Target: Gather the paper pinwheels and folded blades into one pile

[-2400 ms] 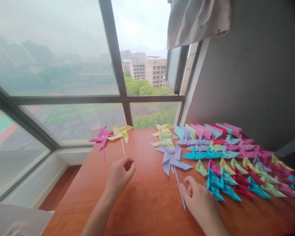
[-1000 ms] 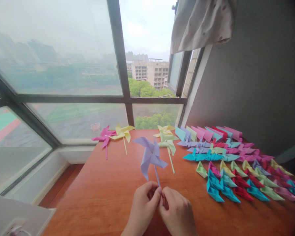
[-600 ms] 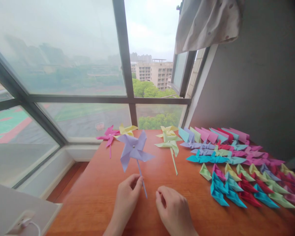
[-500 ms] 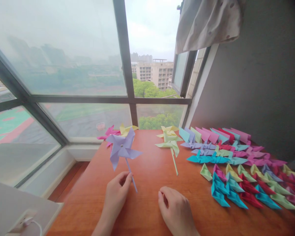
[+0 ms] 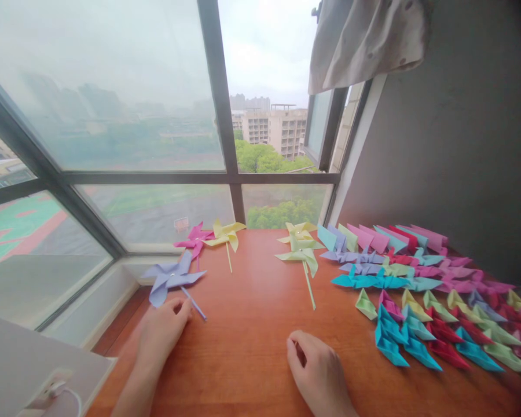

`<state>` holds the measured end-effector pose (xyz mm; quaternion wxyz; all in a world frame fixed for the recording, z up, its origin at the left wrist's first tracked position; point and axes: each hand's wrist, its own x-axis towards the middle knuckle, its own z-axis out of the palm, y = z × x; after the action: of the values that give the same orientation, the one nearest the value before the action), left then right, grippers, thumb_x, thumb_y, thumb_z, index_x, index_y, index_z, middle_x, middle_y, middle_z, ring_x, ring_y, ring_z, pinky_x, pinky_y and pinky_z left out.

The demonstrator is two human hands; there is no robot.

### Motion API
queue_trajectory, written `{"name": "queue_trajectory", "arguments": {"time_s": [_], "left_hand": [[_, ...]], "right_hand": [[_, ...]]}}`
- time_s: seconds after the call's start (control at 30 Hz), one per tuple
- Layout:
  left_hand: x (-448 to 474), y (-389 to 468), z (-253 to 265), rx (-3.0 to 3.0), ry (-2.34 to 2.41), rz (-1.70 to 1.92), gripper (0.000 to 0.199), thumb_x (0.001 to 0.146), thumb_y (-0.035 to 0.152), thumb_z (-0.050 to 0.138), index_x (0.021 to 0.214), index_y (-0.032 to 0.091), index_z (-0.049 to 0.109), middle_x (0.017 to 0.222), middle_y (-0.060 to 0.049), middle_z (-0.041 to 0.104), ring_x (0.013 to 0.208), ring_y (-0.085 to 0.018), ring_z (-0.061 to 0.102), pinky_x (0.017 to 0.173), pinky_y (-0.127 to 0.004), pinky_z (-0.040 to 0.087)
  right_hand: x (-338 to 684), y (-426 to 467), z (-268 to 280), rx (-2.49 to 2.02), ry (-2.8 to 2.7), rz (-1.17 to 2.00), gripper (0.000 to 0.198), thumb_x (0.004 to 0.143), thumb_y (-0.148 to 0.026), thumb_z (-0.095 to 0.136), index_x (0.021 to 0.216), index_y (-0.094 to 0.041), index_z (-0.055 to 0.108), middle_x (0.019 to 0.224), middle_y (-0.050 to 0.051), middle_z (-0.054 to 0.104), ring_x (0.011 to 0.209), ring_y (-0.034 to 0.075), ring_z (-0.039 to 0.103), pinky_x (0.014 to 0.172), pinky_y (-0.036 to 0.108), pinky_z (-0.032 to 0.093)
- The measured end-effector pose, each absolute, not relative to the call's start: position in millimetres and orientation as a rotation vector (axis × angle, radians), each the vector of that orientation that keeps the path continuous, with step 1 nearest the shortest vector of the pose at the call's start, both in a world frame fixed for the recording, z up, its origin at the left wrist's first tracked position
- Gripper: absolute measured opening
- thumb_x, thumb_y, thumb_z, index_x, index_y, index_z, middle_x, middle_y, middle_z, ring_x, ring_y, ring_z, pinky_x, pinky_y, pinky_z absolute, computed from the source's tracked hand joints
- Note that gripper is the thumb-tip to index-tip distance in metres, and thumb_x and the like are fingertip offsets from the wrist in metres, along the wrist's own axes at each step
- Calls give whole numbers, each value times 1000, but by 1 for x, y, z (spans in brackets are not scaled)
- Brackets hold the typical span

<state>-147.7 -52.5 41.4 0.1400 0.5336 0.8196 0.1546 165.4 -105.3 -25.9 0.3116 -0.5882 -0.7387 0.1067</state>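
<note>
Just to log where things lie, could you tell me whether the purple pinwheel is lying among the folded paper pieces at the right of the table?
No, the purple pinwheel lies at the table's left edge by the left hand.

No readable text, label, brand, number or sign appears anywhere: the paper pinwheels and folded pieces are plain coloured paper, and the buildings beyond the window carry no legible lettering.

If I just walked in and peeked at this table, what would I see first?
Probably the big heap of colourful folded paper pieces spread over the right side of the wooden table. Next, the purple pinwheel at the table's left edge, with the left hand on its stick.
</note>
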Motion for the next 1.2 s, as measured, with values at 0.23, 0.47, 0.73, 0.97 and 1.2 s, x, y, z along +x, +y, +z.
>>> {"name": "queue_trajectory", "arguments": {"time_s": [0.23, 0.47, 0.73, 0.97, 1.2], "left_hand": [[-129, -54, 42, 1719, 2314, 395, 34, 87, 43, 45, 71, 22, 66, 77, -5, 74, 76, -25, 67, 63, -27, 38], [-102, -53, 47, 1813, 2163, 517, 31, 87, 44, 45, 72, 22, 62, 67, -1, 69, 69, -21, 64, 59, -26, 35], [-50, -47, 42, 1980, 1823, 654, 29, 88, 38, 46, 72, 20, 62, 63, 0, 64, 61, -17, 59, 56, -24, 33], [-26, -49, 32, 1985, 1753, 597, 23, 86, 28, 49, 70, 19, 63, 67, -2, 68, 64, -18, 61, 58, -24, 34], [-24, -52, 21, 2010, 1735, 569, 21, 86, 25, 49, 74, 19, 65, 75, -5, 71, 69, -19, 63, 61, -23, 36]], "right_hand": [[172, -96, -14, -1681, -1955, 305, 29, 97, -26, 41, 76, -22, 61, 65, -1, 65, 62, 14, 62, 58, 25, 32], [198, -38, 21, -2261, -1951, 273, 21, 95, -37, 48, 97, -20, 60, 84, 7, 72, 76, 22, 70, 58, 26, 38], [198, -7, 21, -2365, -1985, 343, 22, 90, -25, 47, 93, -16, 66, 92, 14, 73, 87, 29, 70, 66, 32, 46], [194, -14, 19, -2369, -1922, 303, 19, 87, -26, 48, 88, -19, 66, 84, 10, 73, 80, 24, 70, 61, 26, 41], [172, -19, 31, -2280, -1967, 115, 17, 91, -24, 47, 90, -19, 63, 81, 8, 72, 76, 21, 70, 61, 24, 42]]}}
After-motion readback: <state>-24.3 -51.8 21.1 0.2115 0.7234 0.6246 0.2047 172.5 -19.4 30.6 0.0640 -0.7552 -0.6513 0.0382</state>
